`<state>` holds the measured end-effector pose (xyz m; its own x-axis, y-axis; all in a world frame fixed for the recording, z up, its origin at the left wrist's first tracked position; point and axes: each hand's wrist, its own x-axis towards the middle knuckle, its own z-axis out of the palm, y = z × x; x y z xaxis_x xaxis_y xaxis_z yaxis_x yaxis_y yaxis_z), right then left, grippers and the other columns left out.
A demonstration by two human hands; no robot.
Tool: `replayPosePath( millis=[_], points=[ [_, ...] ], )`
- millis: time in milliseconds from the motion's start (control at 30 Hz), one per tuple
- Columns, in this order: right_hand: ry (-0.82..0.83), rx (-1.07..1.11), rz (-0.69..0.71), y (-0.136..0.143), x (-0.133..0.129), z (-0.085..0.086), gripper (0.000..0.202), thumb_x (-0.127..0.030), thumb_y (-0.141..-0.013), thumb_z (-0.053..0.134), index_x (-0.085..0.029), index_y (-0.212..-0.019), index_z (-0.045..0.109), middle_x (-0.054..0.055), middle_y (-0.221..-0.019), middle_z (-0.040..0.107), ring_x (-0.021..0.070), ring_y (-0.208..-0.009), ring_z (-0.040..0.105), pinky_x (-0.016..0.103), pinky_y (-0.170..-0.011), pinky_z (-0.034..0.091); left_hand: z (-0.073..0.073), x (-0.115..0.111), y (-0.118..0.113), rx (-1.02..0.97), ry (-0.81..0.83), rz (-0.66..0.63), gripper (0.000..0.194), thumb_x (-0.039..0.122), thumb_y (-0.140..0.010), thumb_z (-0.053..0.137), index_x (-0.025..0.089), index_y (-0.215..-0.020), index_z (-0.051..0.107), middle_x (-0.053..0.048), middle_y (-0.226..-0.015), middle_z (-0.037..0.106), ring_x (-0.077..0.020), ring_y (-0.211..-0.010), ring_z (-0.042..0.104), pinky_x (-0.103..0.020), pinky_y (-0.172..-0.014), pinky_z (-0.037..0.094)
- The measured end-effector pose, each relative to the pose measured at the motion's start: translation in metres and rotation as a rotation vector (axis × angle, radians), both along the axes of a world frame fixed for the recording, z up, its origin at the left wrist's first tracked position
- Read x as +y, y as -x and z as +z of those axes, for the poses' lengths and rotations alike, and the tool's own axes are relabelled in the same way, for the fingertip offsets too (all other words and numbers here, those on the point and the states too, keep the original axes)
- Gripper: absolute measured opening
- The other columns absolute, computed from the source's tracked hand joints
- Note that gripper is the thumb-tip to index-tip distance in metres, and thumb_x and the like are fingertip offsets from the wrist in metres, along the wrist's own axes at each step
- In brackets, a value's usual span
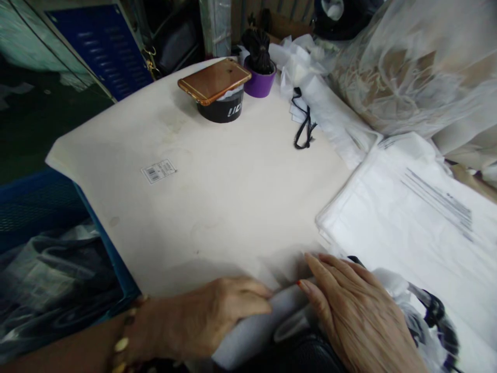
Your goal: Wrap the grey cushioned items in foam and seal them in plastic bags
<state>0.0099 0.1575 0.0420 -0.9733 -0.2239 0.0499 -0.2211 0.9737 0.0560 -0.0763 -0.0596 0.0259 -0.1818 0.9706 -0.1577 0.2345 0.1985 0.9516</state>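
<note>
Fingers of your left hand (223, 311) curl in against a pale sheet (250, 329) at the bottom centre of the frame; blur hides whether they pinch it. Your right hand (351, 311) lies nearly flat, fingers long and close together, gripping nothing you can see, its thumb reaching over the sheet's upper end. Together they seem placed to steady the sheet from both sides. Just below it, cut by the bottom edge, sits a black item (306, 355).

Beyond, the surface (233, 202) carries a barcode label (159, 171) left of centre. At right lies a stack of white printed bags (388, 207), probably kept flat within your reach.

At top centre, a gold phone (215, 80) rests across a round black container (219, 111), perhaps using it as a stand; pale material shows under the phone. Beside it, a purple holder (259, 87) has a gathered black bundle (258, 49) standing in it. Lower left, a blue crate (105, 246) holds crumpled clear plastic (48, 272); upper right, a big translucent bag (462, 41) shows pale strands inside.
</note>
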Motion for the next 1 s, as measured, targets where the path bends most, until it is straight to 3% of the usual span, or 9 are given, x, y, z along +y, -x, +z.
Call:
replayPosePath(
  millis=[133,300,400,567,667,733,800,867,1000],
  points=[
    [0.026,0.004,-0.002,0.001,-0.002,0.0,0.04,-0.036,-0.096,0.029,-0.015,-0.099,0.064,0.007,-0.095,0.07,0.0233,-0.094,0.061,0.038,-0.085,0.038,0.009,-0.028,-0.001,0.299,-0.028,-0.182,0.033,0.005,-0.085,0.043,0.014,-0.115,0.054,-0.011,-0.129,0.051,-0.0181,-0.116,0.048,-0.024,-0.102,0.035],
    [0.056,-0.024,-0.022,0.002,-0.005,0.002,0.041,-0.037,-0.095,0.03,-0.015,-0.094,0.064,0.008,-0.09,0.069,0.0229,-0.09,0.061,0.037,-0.083,0.039,0.002,-0.012,0.002,0.425,-0.108,-0.301,0.024,0.009,-0.089,0.035,0.014,-0.097,0.058,-0.009,-0.101,0.064,-0.0167,-0.089,0.057,-0.025,-0.084,0.044],
    [0.067,-0.044,-0.033,0.005,-0.006,0.004,0.041,-0.037,-0.096,0.03,-0.016,-0.091,0.064,0.007,-0.086,0.069,0.022,-0.086,0.06,0.036,-0.08,0.038,-0.01,0.0,-0.001,0.461,-0.127,-0.328,0.017,0.006,-0.084,0.043,0.014,-0.075,0.056,-0.004,-0.075,0.06,-0.0143,-0.068,0.051,-0.026,-0.064,0.042],
    [0.087,-0.069,-0.037,0.008,-0.007,0.005,0.042,-0.039,-0.096,0.028,-0.018,-0.091,0.064,0.006,-0.087,0.069,0.0202,-0.083,0.06,0.035,-0.076,0.037,-0.026,0.014,-0.021,0.56,-0.218,-0.17,0.02,0.01,-0.079,0.048,0.016,-0.059,0.049,-0.001,-0.063,0.05,-0.0134,-0.057,0.04,-0.031,-0.05,0.03],
    [0.115,-0.087,-0.05,0.008,-0.007,0.004,0.04,-0.038,-0.096,0.029,-0.018,-0.092,0.064,0.006,-0.089,0.069,0.0197,-0.08,0.06,0.034,-0.075,0.037,-0.024,0.026,-0.037,0.428,-0.046,0.078,0.02,0.015,-0.081,0.049,0.015,-0.061,0.05,0.0,-0.063,0.051,-0.0114,-0.057,0.041,-0.028,-0.051,0.03],
    [0.132,-0.098,-0.039,0.009,-0.007,0.004,0.04,-0.036,-0.096,0.029,-0.019,-0.091,0.065,0.005,-0.088,0.069,0.0198,-0.079,0.06,0.035,-0.073,0.037,-0.018,0.034,-0.043,0.222,0.133,0.267,0.018,0.018,-0.082,0.051,0.015,-0.064,0.052,0.002,-0.062,0.052,-0.0091,-0.055,0.043,-0.024,-0.05,0.03],
    [0.146,-0.091,-0.029,0.009,-0.006,0.003,0.039,-0.035,-0.096,0.03,-0.019,-0.089,0.065,0.005,-0.084,0.068,0.0201,-0.079,0.059,0.035,-0.074,0.036,-0.01,0.036,-0.045,0.031,0.25,0.366,0.013,0.02,-0.081,0.055,0.016,-0.069,0.056,0.004,-0.06,0.052,-0.0074,-0.054,0.043,-0.021,-0.05,0.031],
    [0.16,-0.075,-0.027,0.009,-0.006,0.003,0.038,-0.034,-0.096,0.031,-0.018,-0.088,0.065,0.004,-0.083,0.068,0.0202,-0.081,0.059,0.035,-0.077,0.035,-0.002,0.032,-0.043,-0.035,0.229,0.339,0.008,0.016,-0.08,0.055,0.016,-0.074,0.061,0.003,-0.065,0.055,-0.0076,-0.059,0.048,-0.019,-0.055,0.035],
    [0.197,-0.097,-0.038,0.009,-0.005,0.002,0.032,-0.032,-0.094,0.035,-0.02,-0.089,0.064,0.004,-0.087,0.068,0.0203,-0.084,0.058,0.034,-0.077,0.034,0.006,0.017,-0.039,-0.056,0.071,0.188,0.025,0.01,-0.086,0.043,0.015,-0.096,0.065,-0.003,-0.083,0.057,-0.009,-0.074,0.053,-0.015,-0.067,0.041]
  ],
)
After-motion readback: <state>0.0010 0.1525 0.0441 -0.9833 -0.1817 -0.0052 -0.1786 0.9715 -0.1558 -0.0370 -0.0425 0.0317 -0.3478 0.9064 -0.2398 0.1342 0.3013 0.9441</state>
